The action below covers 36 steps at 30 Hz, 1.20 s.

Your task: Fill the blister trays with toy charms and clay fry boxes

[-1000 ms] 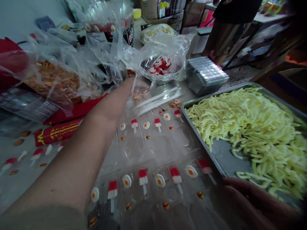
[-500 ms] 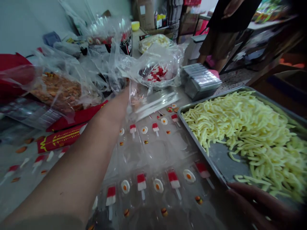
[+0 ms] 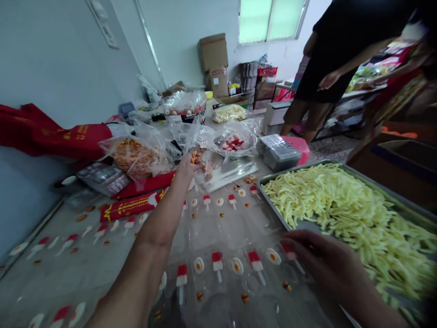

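Two hands were seen in the head view. The left hand (image 3: 186,167) had been drawn back from the clear bag (image 3: 205,157) at the far side, its fingers apparently pinched on a few small orange sweets (image 3: 195,157), though blur left the grip uncertain. The right hand (image 3: 324,259) had been moved left off the metal tray (image 3: 273,217) of yellow strips (image 3: 341,200) and was held loosely spread over a lolly sweet (image 3: 289,254), whose stick pointed toward the near right. Clear blister trays (image 3: 218,228) lay between.
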### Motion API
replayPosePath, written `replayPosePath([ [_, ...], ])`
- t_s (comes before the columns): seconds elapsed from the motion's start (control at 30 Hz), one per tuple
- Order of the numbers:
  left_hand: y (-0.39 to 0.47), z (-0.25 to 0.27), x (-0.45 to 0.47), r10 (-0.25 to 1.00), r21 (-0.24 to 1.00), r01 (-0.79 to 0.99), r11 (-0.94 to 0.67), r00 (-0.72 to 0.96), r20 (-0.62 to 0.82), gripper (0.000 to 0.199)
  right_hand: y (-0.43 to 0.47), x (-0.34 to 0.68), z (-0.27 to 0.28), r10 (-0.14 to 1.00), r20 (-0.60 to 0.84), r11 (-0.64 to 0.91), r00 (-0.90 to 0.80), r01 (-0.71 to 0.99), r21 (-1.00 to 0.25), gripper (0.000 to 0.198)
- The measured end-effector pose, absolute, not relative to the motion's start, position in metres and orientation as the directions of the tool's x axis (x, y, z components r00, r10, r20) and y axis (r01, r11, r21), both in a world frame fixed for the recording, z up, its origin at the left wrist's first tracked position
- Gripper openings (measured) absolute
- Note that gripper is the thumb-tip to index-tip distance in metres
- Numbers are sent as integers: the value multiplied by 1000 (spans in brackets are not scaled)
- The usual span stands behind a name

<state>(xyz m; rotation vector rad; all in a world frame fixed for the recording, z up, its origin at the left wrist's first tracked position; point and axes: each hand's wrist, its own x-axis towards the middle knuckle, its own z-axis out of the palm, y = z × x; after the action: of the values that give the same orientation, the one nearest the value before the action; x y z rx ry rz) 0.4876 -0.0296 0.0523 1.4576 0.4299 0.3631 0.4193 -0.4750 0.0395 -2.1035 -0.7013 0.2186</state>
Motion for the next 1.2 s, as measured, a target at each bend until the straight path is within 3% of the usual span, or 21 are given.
replayPosePath([
  [0.1,-54,48,443,382,940,95,328,897,-224,17,-422,419,57,614,87,-302,784,335,-893,38],
  [0.2,-80,44,390,238,841,149,520,920,-310,26,-363,419,57,643,219,-86,734,353,-932,41],
  [0.33,-106,40,340,98,710,213,671,924,-370,25,-302,424,43,652,190,23,734,232,-973,47],
  [0.43,-117,35,327,33,649,277,708,906,-423,26,-281,426,34,670,163,-5,724,224,-975,48],
  [0.6,-133,26,315,-88,589,425,687,854,-513,23,-288,429,26,851,212,80,481,280,-957,41],
  [0.73,-155,9,294,-213,544,575,612,781,-587,13,-317,427,15,880,244,68,408,400,-914,25],
  [0.83,-176,-4,288,-245,530,611,588,759,-604,13,-337,422,6,899,120,43,421,188,-981,25],
  [0.93,-193,-7,299,-265,524,587,617,782,-564,18,-351,422,2,846,-19,29,533,-81,-996,26],
  [1.03,-195,0,315,-209,547,546,635,803,-559,19,-359,437,4,770,-91,-7,631,-135,-991,26],
  [1.2,-162,10,318,-31,573,456,681,799,-600,13,-353,483,-1,734,-212,-213,645,-78,-974,33],
])
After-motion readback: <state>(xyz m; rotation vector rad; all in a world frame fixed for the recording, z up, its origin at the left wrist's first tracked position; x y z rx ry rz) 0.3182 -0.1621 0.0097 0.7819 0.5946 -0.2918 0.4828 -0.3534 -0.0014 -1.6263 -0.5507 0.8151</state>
